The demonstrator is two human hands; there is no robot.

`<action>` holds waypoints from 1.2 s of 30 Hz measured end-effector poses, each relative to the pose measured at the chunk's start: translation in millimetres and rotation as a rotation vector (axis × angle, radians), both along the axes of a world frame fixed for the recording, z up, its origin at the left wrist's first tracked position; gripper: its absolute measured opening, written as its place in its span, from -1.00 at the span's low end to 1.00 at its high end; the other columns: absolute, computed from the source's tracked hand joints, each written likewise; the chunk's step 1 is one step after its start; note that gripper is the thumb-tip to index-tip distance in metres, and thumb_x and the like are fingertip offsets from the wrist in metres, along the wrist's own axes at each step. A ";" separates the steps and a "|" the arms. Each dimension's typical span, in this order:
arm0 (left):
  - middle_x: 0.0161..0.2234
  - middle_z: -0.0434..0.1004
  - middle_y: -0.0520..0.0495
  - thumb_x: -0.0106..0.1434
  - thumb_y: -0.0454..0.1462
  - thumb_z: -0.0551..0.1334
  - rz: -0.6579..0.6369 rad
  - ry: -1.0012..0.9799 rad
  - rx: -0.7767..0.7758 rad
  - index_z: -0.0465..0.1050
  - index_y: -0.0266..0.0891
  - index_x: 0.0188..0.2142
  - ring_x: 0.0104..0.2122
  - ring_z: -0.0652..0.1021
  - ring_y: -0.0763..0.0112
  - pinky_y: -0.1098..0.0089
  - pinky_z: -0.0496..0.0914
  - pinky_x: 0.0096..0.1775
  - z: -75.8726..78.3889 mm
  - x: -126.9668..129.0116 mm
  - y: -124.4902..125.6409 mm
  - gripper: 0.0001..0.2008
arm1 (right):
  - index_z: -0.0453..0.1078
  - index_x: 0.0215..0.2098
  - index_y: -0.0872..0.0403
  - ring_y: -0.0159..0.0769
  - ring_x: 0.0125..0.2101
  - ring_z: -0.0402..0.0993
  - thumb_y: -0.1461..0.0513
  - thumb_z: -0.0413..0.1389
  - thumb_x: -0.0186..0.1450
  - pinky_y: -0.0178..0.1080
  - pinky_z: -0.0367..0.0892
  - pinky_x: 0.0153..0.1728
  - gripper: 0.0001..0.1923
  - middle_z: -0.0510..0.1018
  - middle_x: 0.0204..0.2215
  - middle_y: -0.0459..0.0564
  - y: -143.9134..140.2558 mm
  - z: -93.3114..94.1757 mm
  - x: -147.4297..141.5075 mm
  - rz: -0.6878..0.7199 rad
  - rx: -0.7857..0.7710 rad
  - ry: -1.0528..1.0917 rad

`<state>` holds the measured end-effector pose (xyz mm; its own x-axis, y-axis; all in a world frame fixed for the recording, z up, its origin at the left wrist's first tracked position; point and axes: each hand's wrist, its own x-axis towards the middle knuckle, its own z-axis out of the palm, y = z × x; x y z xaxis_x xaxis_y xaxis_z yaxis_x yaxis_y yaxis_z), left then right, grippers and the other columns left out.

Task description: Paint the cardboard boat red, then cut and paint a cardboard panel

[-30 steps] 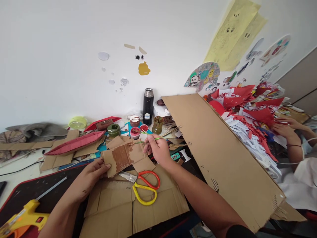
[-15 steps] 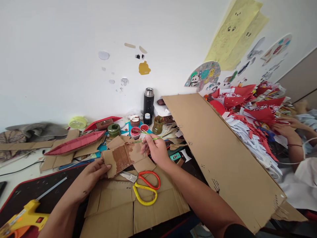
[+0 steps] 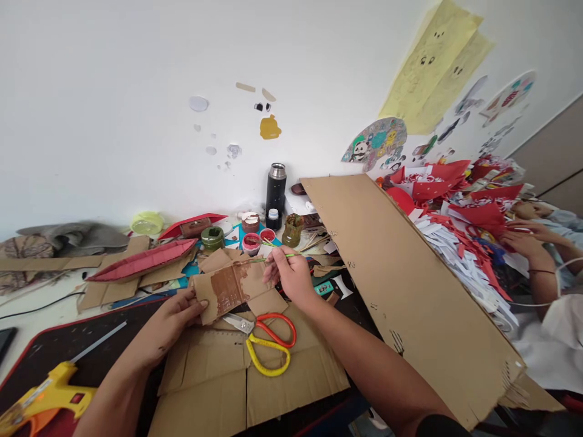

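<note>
The card (image 3: pixel 230 288) is pinched at its edge by the left hand (image 3: pixel 170 325) while the brush (image 3: pixel 268 257), gripped in the right hand (image 3: pixel 291 276), is best drawn in even strokes.

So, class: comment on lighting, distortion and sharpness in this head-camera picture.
Head view: soft, even daylight, with no harsh glare on the white wall; wide-angle distortion stretches the big cardboard sheet and the forearms towards the edges; the right hand and the scissors are sharp; the glue gun in the corner looks slightly soft.

Glue gun (image 3: pixel 43 397) cut off bottom-left
</note>
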<state>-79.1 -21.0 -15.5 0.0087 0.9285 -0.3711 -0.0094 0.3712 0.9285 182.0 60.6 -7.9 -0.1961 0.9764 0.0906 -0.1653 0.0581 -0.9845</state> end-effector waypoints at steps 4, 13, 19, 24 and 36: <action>-0.22 0.76 -0.17 -0.06 -0.04 0.60 -0.021 0.004 -0.008 0.65 -0.16 -0.12 -0.13 0.70 -0.13 0.08 0.56 -0.06 2.5 1.9 0.5 -0.48 | 0.41 -0.31 0.04 -0.34 -0.64 0.59 -0.37 0.12 0.39 -0.43 0.28 -0.68 -0.34 0.59 -0.59 -0.10 -4.3 0.9 -18.0 0.066 0.009 0.001; -0.23 0.74 -0.17 -0.04 0.10 0.57 -0.032 0.050 0.003 0.63 -0.16 -0.17 -0.20 0.67 -0.08 0.05 0.54 -0.05 7.8 4.6 -0.9 -0.45 | 0.44 -0.28 0.05 -0.35 -0.60 0.62 -0.35 0.10 0.42 -0.43 0.30 -0.65 -0.34 0.59 -0.57 -0.11 -12.2 8.7 -43.9 0.176 0.041 -0.040; -0.45 0.58 -0.03 -0.09 0.02 0.58 -0.020 0.120 0.057 0.55 -0.14 -0.41 -0.39 0.53 0.16 0.19 0.48 -0.18 13.3 7.2 1.1 -0.59 | 0.42 -0.32 0.03 -0.36 -0.63 0.57 -0.33 0.10 0.44 -0.42 0.31 -0.65 -0.37 0.58 -0.61 -0.11 -1.8 4.4 -19.1 0.058 0.048 -0.068; -0.55 0.44 0.07 -0.08 0.01 0.57 -0.018 0.125 0.061 0.50 -0.12 -0.46 -0.49 0.40 0.29 0.24 0.45 -0.27 13.9 7.2 0.8 -0.61 | 0.41 -0.32 0.02 -0.34 -0.65 0.55 -0.33 0.15 0.41 -0.41 0.32 -0.65 -0.39 0.59 -0.63 -0.10 4.2 1.4 5.4 -0.012 0.021 -0.065; -0.24 0.73 -0.16 0.00 0.07 0.56 -0.043 0.040 0.058 0.61 -0.17 -0.16 -0.20 0.67 -0.03 0.10 0.52 -0.07 -0.6 1.3 1.0 -0.48 | 0.40 -0.31 0.02 -0.33 -0.61 0.60 -0.34 0.10 0.42 -0.41 0.30 -0.65 -0.37 0.59 -0.57 -0.10 -3.4 4.5 -25.5 0.060 0.015 -0.053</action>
<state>-77.8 -20.0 -16.2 0.0350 0.9475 -0.3177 0.0427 0.3162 0.9477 156.5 57.3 -3.4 -0.2594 0.9613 0.0933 -0.1163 0.0649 -0.9911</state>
